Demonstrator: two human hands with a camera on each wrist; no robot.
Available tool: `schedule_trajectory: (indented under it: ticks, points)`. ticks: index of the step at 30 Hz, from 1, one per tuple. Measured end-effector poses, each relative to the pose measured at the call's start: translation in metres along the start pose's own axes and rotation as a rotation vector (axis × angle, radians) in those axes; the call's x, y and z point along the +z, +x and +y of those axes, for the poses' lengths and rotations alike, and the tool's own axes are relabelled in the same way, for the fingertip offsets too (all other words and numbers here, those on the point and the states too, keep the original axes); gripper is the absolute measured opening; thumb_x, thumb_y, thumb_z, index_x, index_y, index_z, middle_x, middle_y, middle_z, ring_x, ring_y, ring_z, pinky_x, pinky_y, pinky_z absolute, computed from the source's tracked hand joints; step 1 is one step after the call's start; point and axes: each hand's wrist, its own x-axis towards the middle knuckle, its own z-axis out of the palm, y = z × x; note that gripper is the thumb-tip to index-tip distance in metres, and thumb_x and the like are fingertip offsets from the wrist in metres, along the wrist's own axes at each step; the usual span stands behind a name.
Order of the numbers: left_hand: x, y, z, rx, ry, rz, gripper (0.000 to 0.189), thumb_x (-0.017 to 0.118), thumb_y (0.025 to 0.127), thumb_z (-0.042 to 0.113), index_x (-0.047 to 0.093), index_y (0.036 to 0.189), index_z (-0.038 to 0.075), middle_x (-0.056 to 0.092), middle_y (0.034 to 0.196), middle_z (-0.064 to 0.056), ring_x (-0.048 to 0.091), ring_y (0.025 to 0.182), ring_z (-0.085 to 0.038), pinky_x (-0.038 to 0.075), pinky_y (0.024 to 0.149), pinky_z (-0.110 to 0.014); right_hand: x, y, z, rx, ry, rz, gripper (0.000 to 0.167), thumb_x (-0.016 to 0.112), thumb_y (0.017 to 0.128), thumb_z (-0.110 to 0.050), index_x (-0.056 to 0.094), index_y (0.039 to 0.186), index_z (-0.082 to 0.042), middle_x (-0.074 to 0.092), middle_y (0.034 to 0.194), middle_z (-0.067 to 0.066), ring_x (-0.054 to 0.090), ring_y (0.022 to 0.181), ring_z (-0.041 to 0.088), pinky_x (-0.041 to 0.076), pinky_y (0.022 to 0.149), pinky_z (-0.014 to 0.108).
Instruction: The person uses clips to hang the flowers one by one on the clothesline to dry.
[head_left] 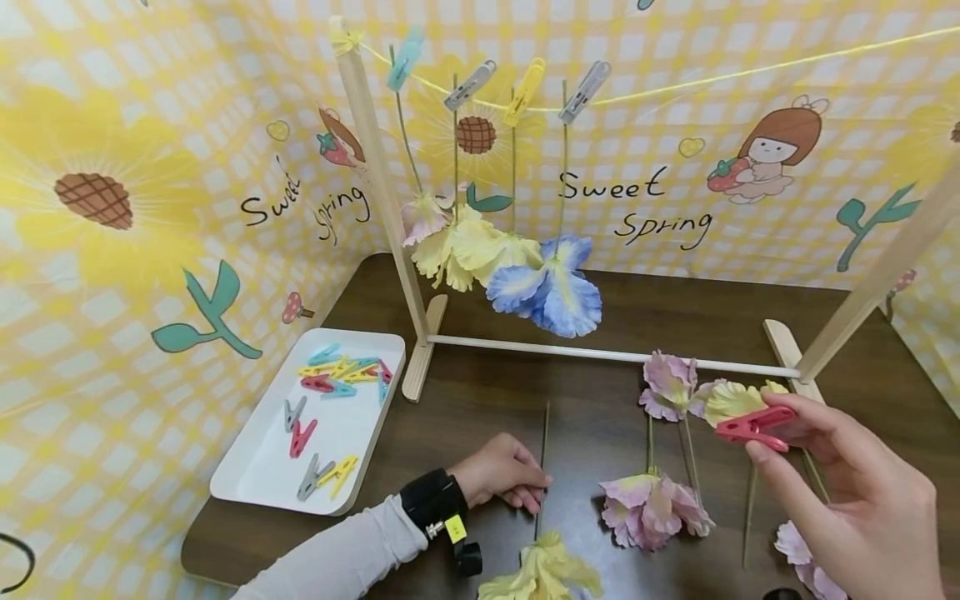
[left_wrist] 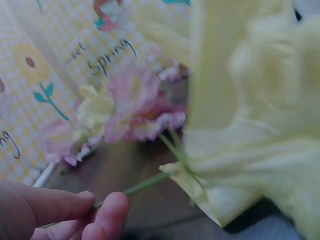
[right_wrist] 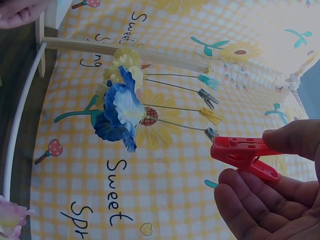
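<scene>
My left hand pinches the green stem of a yellow artificial flower between thumb and fingers. In the left wrist view the stem runs from the fingertips to the large pale petals. Over on the right, my right hand holds a red clothespin by its handle end, thumb on one side and fingers on the other. Above the table, a blue flower, yellow flowers and a pink flower hang head down from a yellow string, held by clothespins.
A white tray with several coloured clothespins stands at the left. Pink flowers and a yellow flower lie on the dark table at right. The wooden frame has a left post, a right post and a low white bar.
</scene>
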Motion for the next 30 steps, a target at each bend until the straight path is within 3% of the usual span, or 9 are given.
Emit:
schedule_trajectory:
  ticks: [4, 9, 12, 19, 23, 26, 30]
  points:
    - [-0.003, 0.005, -0.002, -0.017, 0.081, 0.039, 0.013, 0.069, 0.086, -0.001, 0.065, 0.074, -0.007, 0.063, 0.056, -0.009, 0.059, 0.043, -0.010, 0.043, 0.040, -0.016, -0.001, 0.000, 0.000, 0.009, -0.011, 0.001, 0.042, 0.076, 0.083, -0.001, 0.056, 0.109, 0.025, 0.068, 0.101, 0.013, 0.063, 0.088, 0.012, 0.047, 0.084, 0.016]
    - [-0.002, 0.006, 0.004, -0.011, 0.253, 0.095, 0.023, 0.075, 0.084, 0.009, 0.064, 0.069, -0.004, 0.061, 0.053, -0.009, 0.057, 0.040, -0.010, 0.044, 0.037, -0.020, -0.002, -0.001, 0.000, 0.019, -0.039, -0.009, 0.042, 0.075, 0.083, -0.002, 0.057, 0.111, 0.024, 0.069, 0.100, 0.010, 0.063, 0.088, 0.010, 0.047, 0.085, 0.016]
    - [0.000, 0.007, 0.008, 0.000, 0.312, 0.099, 0.023, 0.076, 0.084, 0.008, 0.066, 0.067, -0.004, 0.063, 0.054, -0.011, 0.058, 0.040, -0.012, 0.047, 0.038, -0.023, -0.002, -0.001, 0.000, 0.015, -0.045, -0.013, 0.043, 0.076, 0.084, -0.004, 0.057, 0.111, 0.023, 0.068, 0.101, 0.010, 0.064, 0.088, 0.010, 0.047, 0.084, 0.016]
    - [0.001, 0.007, 0.011, 0.001, 0.235, 0.062, 0.015, 0.070, 0.084, -0.004, 0.065, 0.070, -0.008, 0.063, 0.057, -0.015, 0.061, 0.044, -0.014, 0.050, 0.042, -0.025, -0.002, -0.002, -0.001, 0.022, -0.085, -0.014, 0.041, 0.076, 0.084, -0.004, 0.059, 0.111, 0.021, 0.069, 0.101, 0.008, 0.063, 0.088, 0.008, 0.047, 0.085, 0.015]
    - [0.002, -0.004, 0.015, 0.008, 0.200, 0.020, 0.013, 0.067, 0.084, -0.005, 0.065, 0.072, -0.009, 0.063, 0.057, -0.014, 0.060, 0.044, -0.013, 0.049, 0.042, -0.024, -0.003, -0.002, 0.000, 0.023, -0.097, -0.016, 0.041, 0.075, 0.085, -0.005, 0.059, 0.111, 0.021, 0.069, 0.103, 0.007, 0.064, 0.088, 0.007, 0.047, 0.084, 0.014]
    - [0.008, -0.022, 0.029, 0.077, 0.219, -0.072, 0.011, 0.067, 0.086, -0.004, 0.065, 0.075, -0.009, 0.064, 0.058, -0.014, 0.061, 0.045, -0.013, 0.050, 0.043, -0.026, -0.006, 0.002, 0.002, 0.006, -0.043, -0.029, 0.042, 0.073, 0.086, -0.003, 0.055, 0.114, 0.024, 0.069, 0.103, 0.010, 0.064, 0.090, 0.010, 0.047, 0.084, 0.015]
    - [0.020, -0.052, 0.072, 0.285, 0.330, -0.186, 0.011, 0.068, 0.088, -0.003, 0.066, 0.078, -0.003, 0.065, 0.061, -0.008, 0.062, 0.049, -0.015, 0.054, 0.049, -0.031, -0.013, 0.015, 0.006, 0.004, -0.013, -0.074, 0.042, 0.067, 0.087, 0.007, 0.049, 0.121, 0.024, 0.067, 0.101, 0.012, 0.064, 0.090, 0.013, 0.047, 0.083, 0.015]
